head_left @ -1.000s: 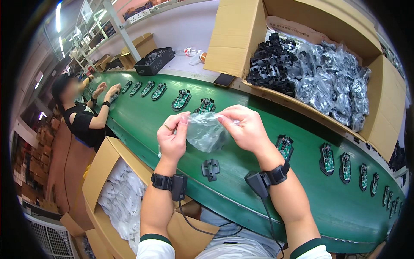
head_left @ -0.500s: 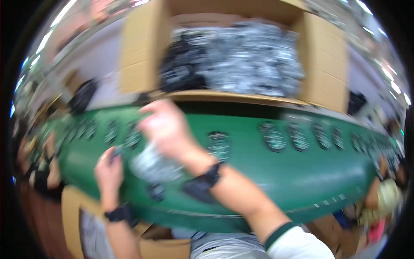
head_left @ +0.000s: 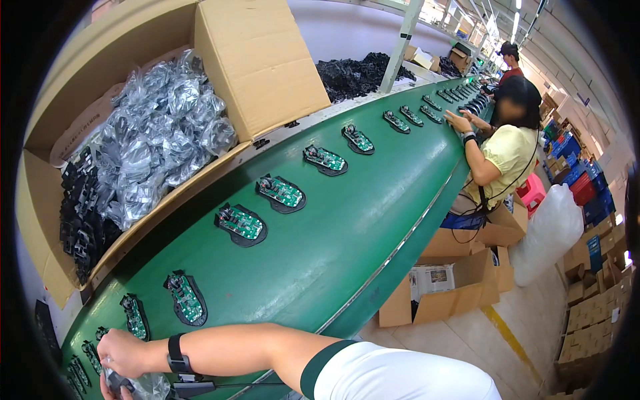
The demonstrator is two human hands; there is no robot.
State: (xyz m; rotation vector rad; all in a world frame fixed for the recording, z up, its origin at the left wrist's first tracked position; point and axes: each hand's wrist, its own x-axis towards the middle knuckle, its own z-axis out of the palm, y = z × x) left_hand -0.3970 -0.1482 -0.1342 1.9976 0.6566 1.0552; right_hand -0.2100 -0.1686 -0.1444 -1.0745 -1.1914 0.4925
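Observation:
At the lower left, my right hand [head_left: 125, 353] is closed, fingers curled down at the top of a crinkled clear plastic bag [head_left: 152, 387]. My left hand [head_left: 109, 389] shows only in part at the bottom edge. Its fingers are closed around a small dark part [head_left: 119, 381] beside the bag. Just beyond my hands, on the green belt [head_left: 287, 267], lie black mouse-shaped bases with green circuit boards, one nearest my right hand [head_left: 135, 317] and another to its right [head_left: 186, 298]. A black strap [head_left: 177, 355] circles my right wrist.
An open carton [head_left: 257, 67] with several bagged parts [head_left: 160, 133] and loose black pieces [head_left: 87, 213] stands along the belt's far side. A co-worker in a yellow top [head_left: 510, 157] reaches over the belt. Cartons [head_left: 440, 293] stand on the floor at right.
My view has swung to the right, showing more of the line and the co-worker. My hands, apart before, are now close together around the plastic bag at the lower left.

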